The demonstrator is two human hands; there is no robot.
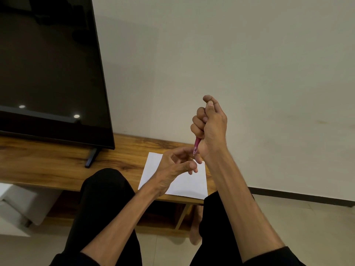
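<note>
A person's right hand (210, 127) holds a slim pink plastic pen (196, 145) upright, tip down, its fingers (197, 121) curled round the barrel, above a white paper sheet (184, 181) on the wooden desk (57, 160). The left hand (176, 164) hovers just beside the tip, fingers loosely curled. A black television (48, 64) stands far left.

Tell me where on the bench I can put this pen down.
Best patch: bare bench between the TV foot and the left edge of the paper. A thin strip of wood runs behind the paper, along the wall. The left hand hangs over the paper, and the TV crowds the left end.
</note>
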